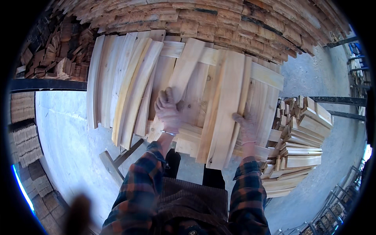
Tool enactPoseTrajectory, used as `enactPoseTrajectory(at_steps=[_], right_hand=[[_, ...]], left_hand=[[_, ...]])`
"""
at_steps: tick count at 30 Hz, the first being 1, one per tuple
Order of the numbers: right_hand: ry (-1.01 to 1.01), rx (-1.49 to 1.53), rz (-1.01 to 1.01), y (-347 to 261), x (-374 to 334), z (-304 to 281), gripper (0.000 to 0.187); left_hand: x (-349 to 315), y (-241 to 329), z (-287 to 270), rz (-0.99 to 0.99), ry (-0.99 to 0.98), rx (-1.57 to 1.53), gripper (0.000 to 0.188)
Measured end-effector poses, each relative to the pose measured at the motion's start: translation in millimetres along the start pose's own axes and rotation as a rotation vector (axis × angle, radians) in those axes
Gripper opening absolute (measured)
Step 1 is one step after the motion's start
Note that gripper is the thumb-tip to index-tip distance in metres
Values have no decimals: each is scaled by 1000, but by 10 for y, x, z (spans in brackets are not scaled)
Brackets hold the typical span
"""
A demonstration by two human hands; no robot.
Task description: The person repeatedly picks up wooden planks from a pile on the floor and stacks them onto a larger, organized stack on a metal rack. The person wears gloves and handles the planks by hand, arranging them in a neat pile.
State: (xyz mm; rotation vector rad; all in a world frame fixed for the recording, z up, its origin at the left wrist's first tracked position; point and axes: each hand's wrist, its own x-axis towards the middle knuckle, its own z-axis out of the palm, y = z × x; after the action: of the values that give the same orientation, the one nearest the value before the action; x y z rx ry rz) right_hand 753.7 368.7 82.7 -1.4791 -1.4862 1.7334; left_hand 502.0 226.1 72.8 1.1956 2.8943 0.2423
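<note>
I see left hand (168,110) and right hand (246,128) apart on boards (226,102), grip unclear — stack (211,21) at twelve o'clock, pile (300,160) near four.

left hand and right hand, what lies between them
In the head view, knotty boards lie between the left hand and right hand, then stacked boards nearer the right hand.

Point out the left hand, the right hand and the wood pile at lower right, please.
Left hand (168,110), head view: back of the hand.
Right hand (247,127), head view: back of the hand.
Wood pile (303,161), head view: face of one piece.
</note>
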Motion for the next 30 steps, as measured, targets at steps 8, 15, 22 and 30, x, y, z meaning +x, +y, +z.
enactPoseTrajectory(at_steps=[8, 15, 22, 30], right_hand=[[-68, 115, 19, 309, 141, 614, 58], [-73, 163, 138, 202, 85, 779, 60], [179, -598, -153, -51, -226, 1016, 86], [-36, -72, 85, 250, -47, 1166, 101]], left_hand=[[166, 10, -448, -239, -171, -104, 86], [105, -307, -424, -284, -120, -50, 65], [266, -653, -319, 304, 41, -30, 50], [260, -1062, -137, 309, 96, 44, 60]])
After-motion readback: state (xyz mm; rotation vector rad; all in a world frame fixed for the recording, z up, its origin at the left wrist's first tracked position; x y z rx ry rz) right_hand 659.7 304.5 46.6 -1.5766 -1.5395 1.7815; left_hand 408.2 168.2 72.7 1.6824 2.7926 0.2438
